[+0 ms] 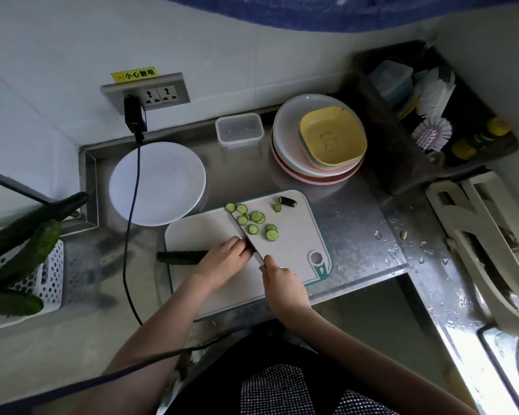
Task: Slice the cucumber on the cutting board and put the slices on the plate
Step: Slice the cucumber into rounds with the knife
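Note:
A dark green cucumber [182,257] lies across the left edge of the white cutting board [294,235]. My left hand [225,259] holds its right end down, fingers curled over it. My right hand [282,283] grips the handle of a knife [243,232], whose blade lies against my left fingers and points away to the upper left. Several round slices [256,218] lie on the board beyond the blade, with a cut-off end piece [287,201] at the board's far edge. A white plate [158,182] with nothing on it stands to the board's upper left.
A black cable [132,205] runs from the wall socket across the plate's left side. A clear lidded box [239,129] and a stack of plates and bowls [318,139] stand behind. More cucumbers [24,253] lie in a white basket at the left. A sink rack [480,244] is on the right.

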`<state>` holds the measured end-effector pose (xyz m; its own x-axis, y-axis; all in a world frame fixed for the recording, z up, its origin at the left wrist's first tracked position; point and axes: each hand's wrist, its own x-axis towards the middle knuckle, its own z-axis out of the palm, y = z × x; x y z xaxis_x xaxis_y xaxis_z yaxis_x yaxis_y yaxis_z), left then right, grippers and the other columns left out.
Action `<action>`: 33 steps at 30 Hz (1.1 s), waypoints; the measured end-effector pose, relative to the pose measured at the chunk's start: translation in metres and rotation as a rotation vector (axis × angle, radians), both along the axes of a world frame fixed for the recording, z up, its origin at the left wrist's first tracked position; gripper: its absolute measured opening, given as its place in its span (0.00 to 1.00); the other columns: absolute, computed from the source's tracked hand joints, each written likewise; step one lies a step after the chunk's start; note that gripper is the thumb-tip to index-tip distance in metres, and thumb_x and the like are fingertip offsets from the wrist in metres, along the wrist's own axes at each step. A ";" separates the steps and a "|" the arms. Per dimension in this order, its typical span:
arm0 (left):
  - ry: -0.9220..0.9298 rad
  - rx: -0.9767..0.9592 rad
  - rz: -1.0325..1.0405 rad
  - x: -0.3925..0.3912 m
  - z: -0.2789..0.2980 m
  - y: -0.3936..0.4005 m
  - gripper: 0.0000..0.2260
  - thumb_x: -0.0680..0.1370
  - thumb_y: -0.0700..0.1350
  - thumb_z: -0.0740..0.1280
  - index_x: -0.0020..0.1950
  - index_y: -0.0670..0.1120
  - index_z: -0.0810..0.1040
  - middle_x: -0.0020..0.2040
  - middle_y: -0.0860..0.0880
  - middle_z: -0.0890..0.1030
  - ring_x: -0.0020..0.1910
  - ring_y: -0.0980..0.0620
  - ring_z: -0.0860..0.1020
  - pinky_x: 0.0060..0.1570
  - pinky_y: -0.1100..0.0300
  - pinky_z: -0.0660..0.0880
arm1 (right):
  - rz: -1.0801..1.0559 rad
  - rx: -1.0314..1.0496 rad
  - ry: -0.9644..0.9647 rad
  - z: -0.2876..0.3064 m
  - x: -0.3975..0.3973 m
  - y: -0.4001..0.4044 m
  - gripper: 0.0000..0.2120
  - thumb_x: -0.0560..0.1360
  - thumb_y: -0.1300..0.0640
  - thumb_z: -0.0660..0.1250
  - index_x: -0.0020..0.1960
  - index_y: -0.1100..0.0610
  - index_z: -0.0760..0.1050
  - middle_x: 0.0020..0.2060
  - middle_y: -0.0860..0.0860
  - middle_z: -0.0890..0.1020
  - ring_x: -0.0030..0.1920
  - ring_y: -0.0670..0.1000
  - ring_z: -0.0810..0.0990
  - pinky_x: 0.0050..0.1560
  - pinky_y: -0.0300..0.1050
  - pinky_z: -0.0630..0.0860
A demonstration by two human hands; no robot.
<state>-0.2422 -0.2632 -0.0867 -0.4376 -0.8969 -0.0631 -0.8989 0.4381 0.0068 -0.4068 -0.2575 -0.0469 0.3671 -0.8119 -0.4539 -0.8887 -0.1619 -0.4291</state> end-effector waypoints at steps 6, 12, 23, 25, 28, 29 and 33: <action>-0.017 -0.006 -0.011 0.000 0.007 0.002 0.17 0.52 0.33 0.77 0.38 0.43 0.80 0.36 0.46 0.77 0.37 0.47 0.79 0.25 0.61 0.73 | 0.009 0.027 0.042 -0.008 0.001 -0.001 0.08 0.83 0.55 0.51 0.57 0.58 0.63 0.44 0.60 0.80 0.44 0.62 0.79 0.37 0.49 0.70; -0.021 0.001 -0.010 0.001 0.005 0.004 0.18 0.52 0.32 0.77 0.37 0.44 0.78 0.37 0.48 0.78 0.38 0.48 0.78 0.26 0.60 0.74 | 0.047 0.081 0.142 -0.015 0.000 -0.004 0.09 0.80 0.65 0.53 0.58 0.56 0.61 0.46 0.59 0.80 0.45 0.61 0.79 0.38 0.50 0.70; -0.031 -0.028 -0.054 0.003 -0.003 0.004 0.16 0.54 0.38 0.80 0.39 0.45 0.82 0.35 0.49 0.80 0.35 0.49 0.79 0.33 0.60 0.77 | 0.036 0.003 0.025 0.002 0.003 0.003 0.09 0.83 0.52 0.50 0.56 0.57 0.62 0.44 0.60 0.81 0.44 0.63 0.79 0.39 0.53 0.75; -0.028 -0.031 -0.049 0.005 0.000 0.005 0.16 0.54 0.38 0.80 0.39 0.45 0.82 0.36 0.48 0.80 0.36 0.48 0.79 0.33 0.59 0.77 | 0.030 0.007 0.029 0.000 0.003 0.004 0.09 0.83 0.52 0.50 0.56 0.57 0.62 0.44 0.60 0.81 0.43 0.63 0.79 0.40 0.54 0.76; -0.020 -0.032 -0.044 0.005 0.002 0.006 0.16 0.55 0.37 0.80 0.40 0.44 0.82 0.37 0.48 0.80 0.37 0.48 0.79 0.34 0.59 0.77 | 0.037 0.016 0.040 -0.002 0.003 0.004 0.09 0.83 0.53 0.49 0.56 0.58 0.62 0.45 0.61 0.81 0.44 0.63 0.79 0.40 0.53 0.75; -0.018 -0.030 -0.038 0.006 0.002 0.006 0.16 0.55 0.37 0.80 0.40 0.44 0.81 0.37 0.48 0.80 0.37 0.48 0.79 0.33 0.59 0.77 | 0.041 0.019 0.044 -0.002 0.003 0.004 0.09 0.83 0.53 0.49 0.56 0.58 0.62 0.45 0.61 0.81 0.44 0.63 0.79 0.40 0.52 0.74; -0.010 -0.017 -0.026 0.007 0.004 0.005 0.16 0.54 0.36 0.79 0.38 0.44 0.80 0.36 0.48 0.78 0.37 0.48 0.79 0.33 0.59 0.76 | 0.047 0.037 0.070 -0.005 0.005 0.003 0.06 0.83 0.55 0.50 0.56 0.57 0.62 0.45 0.60 0.80 0.44 0.63 0.79 0.39 0.51 0.72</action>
